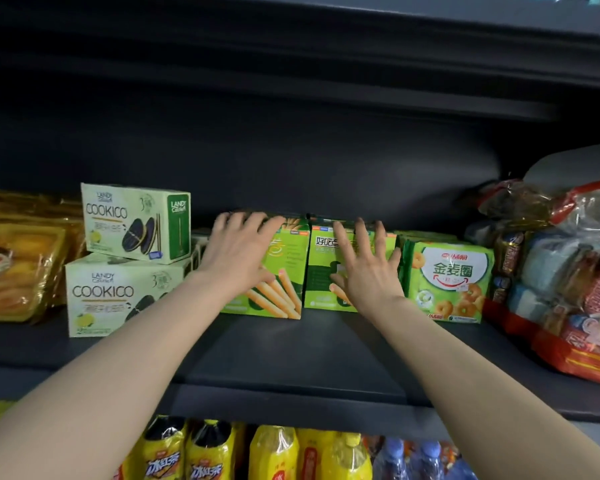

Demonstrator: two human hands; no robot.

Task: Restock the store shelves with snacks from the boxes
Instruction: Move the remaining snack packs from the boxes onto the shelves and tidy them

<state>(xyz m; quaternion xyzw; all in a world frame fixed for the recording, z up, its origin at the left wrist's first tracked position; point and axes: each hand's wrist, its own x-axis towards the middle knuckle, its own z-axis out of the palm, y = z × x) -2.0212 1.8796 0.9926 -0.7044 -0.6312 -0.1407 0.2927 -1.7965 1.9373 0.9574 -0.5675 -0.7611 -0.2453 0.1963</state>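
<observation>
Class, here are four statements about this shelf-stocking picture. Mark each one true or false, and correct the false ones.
1. Both hands press flat on green snack boxes. True: the left hand is on the left green box, the right hand on the right green box.
2. The two Cookico boxes stand side by side. False: one is stacked on the other.
3. The ring-biscuit pack lies left of the green boxes. False: it is on their right.
4. Bottled drinks fill the shelf below. True.
</observation>
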